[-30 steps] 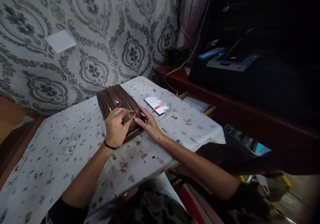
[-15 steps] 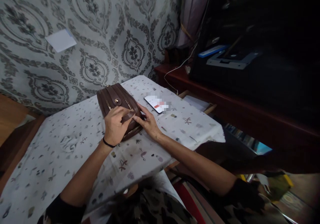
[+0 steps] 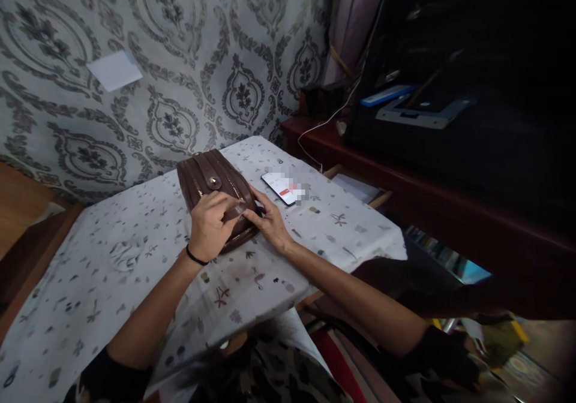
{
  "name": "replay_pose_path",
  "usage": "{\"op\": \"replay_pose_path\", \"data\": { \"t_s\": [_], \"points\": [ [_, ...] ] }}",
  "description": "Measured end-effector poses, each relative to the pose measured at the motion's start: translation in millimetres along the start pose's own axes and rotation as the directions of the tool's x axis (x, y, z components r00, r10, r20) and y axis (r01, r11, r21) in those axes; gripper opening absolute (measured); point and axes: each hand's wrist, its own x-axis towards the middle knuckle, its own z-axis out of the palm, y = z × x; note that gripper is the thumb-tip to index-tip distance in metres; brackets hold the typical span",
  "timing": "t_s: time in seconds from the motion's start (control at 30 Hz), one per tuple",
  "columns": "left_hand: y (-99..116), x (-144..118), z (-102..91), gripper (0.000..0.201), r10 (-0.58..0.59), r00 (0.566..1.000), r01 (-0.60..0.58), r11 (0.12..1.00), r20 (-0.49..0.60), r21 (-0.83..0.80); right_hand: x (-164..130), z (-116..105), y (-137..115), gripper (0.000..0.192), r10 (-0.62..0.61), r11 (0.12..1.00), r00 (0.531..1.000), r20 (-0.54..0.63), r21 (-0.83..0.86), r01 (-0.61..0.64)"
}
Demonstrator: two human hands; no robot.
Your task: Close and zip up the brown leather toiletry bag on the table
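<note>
A brown leather bag (image 3: pixel 227 175) with gold zips lies on the patterned tablecloth, its near end toward me. A tab with a gold stud runs along its top. My left hand (image 3: pixel 211 223), with a black band at the wrist, is closed with its fingers pinching a brown leather strap (image 3: pixel 236 210) at the near end of the bag. Opposite it, my right hand (image 3: pixel 272 223) grips the bag's near right corner, its thumb against the strap and its fingers partly hidden behind the bag.
To the right of the bag lies a phone (image 3: pixel 281 188) with a lit screen. The white tablecloth (image 3: pixel 135 307) covers the table. A dark red cabinet (image 3: pixel 432 211) with a big black screen (image 3: pixel 495 109) stands at the right, above an open drawer with papers (image 3: pixel 355 187). A white cable (image 3: pixel 324 124) hangs there.
The view has shifted slightly, so everything sits a little further right. Both hands keep their places on the bag and strap, with hardly any visible movement.
</note>
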Motion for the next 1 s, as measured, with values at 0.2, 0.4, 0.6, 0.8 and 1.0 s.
{"op": "replay_pose_path", "data": {
  "t_s": [0.2, 0.4, 0.6, 0.8, 1.0],
  "points": [
    [7.3, 9.4, -2.1, 0.012, -0.165, 0.986, 0.164, 0.986, -0.031, -0.042, -0.1, -1.0, 0.9, 0.069, 0.020, 0.999, 0.999, 0.034, 0.043, -0.022],
    [10.1, 10.4, -2.7, 0.008, -0.261, 0.965, 0.259, 0.964, -0.029, -0.054, 0.0, -1.3, 0.1, 0.074, 0.041, 0.995, 0.998, 0.055, 0.087, -0.046],
    [9.0, 8.4, -3.0, 0.013, -0.261, 0.965, 0.261, 0.964, 0.006, -0.044, -0.5, 0.0, -2.9, 0.073, 0.042, 0.993, 0.998, 0.046, 0.111, -0.047],
    [8.7, 7.8, -2.5, 0.012, -0.273, 0.962, 0.274, 0.960, 0.018, -0.058, -0.6, 1.1, -1.9, 0.070, 0.038, 0.994, 0.999, 0.036, 0.105, -0.041],
    [7.9, 6.5, -1.7, 0.011, -0.258, 0.966, 0.258, 0.964, 0.007, -0.071, -0.6, 1.4, -1.6, 0.070, 0.034, 0.994, 0.999, 0.026, 0.099, -0.037]
  ]
}}
